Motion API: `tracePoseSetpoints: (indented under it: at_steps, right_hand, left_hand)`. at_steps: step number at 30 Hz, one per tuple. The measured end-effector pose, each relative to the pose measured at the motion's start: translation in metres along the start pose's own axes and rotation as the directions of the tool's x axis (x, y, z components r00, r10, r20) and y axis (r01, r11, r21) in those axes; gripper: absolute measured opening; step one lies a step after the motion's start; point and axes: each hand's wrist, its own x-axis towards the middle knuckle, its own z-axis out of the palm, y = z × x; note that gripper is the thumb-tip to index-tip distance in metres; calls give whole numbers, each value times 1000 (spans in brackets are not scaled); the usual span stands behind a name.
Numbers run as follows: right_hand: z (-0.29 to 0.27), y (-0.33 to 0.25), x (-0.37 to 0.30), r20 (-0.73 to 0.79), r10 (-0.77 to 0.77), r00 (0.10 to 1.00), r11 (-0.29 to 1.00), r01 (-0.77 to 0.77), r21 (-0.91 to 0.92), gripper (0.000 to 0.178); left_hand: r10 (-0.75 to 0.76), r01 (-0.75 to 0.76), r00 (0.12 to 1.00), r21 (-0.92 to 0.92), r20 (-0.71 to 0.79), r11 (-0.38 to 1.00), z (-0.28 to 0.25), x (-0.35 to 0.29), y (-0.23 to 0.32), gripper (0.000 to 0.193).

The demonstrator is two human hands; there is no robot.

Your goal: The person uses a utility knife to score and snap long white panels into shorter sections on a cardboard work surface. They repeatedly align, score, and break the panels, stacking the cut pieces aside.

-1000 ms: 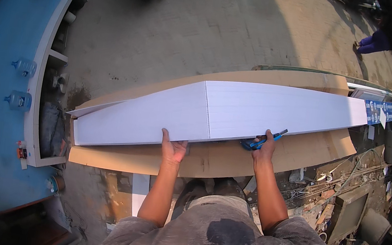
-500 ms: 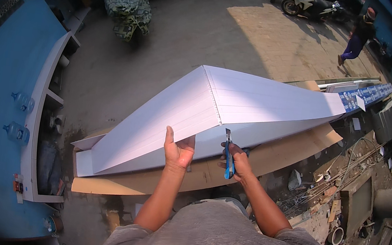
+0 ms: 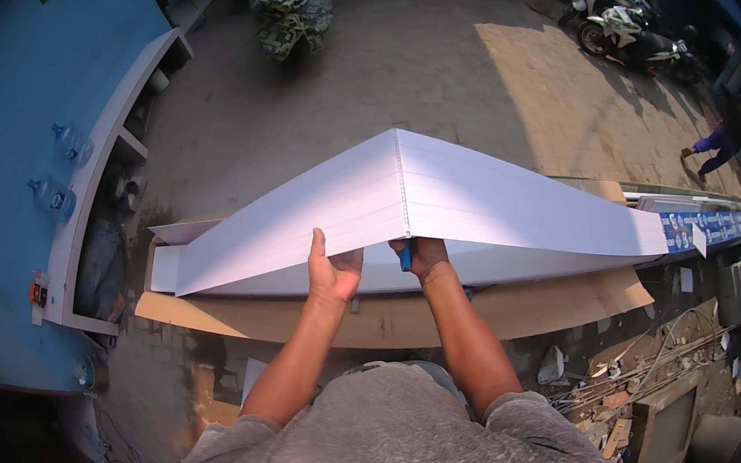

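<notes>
A long white panel point(image 3: 319, 191) is bent up into a peak, with a ragged cut line point(image 3: 400, 179) running across it at the fold. On the near edge, left of the fold, my left hand point(image 3: 333, 276) grips the panel, thumb up at the edge and fingertips hidden beneath. My right hand point(image 3: 428, 260) is closed around a blue utility knife point(image 3: 406, 255), tucked under the near end of the fold. The panel hides the knife's blade and some of my fingers. Another white panel point(image 3: 480, 264) lies below the bent one.
Brown cardboard point(image 3: 415, 318) lies under the panels, with blue printed wrapping point(image 3: 712, 226) at their right end. Rubble and sticks point(image 3: 636, 364) cover the near right ground. A white shelf unit point(image 3: 74, 218) lines the blue wall. Beyond are parked motorbikes point(image 3: 630, 36) and a walking person point(image 3: 729, 140).
My right hand has moved the knife left and up, from in front of the panel to beneath the fold. The left hand keeps its hold. The person behind has walked farther right.
</notes>
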Motion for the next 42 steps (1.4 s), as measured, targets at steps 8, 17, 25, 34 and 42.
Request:
tracePoseSetpoints:
  at_steps: [8, 17, 25, 34, 42]
  right_hand:
    - [-6, -8, -7, 156, -45, 987, 999, 45, 2, 37]
    - [-5, -13, 2, 142, -100, 985, 991, 111, -72, 41]
    - [-24, -8, 17, 230, -122, 965, 987, 143, -77, 37]
    - [-15, 7, 14, 88, -254, 963, 927, 269, -260, 40]
    - [-17, 1, 1, 100, -164, 981, 965, 180, -191, 28]
  left_hand:
    - [42, -47, 996, -58, -83, 997, 4, -5, -14, 44]
    - [37, -49, 987, -72, -158, 996, 24, -6, -16, 41]
    - [24, -26, 996, -14, -86, 1000, 26, -13, -17, 52]
    - [-39, 39, 999, 9, 7, 999, 66, -27, -41, 42]
    - [-28, 28, 999, 14, -37, 1000, 66, -28, -41, 45]
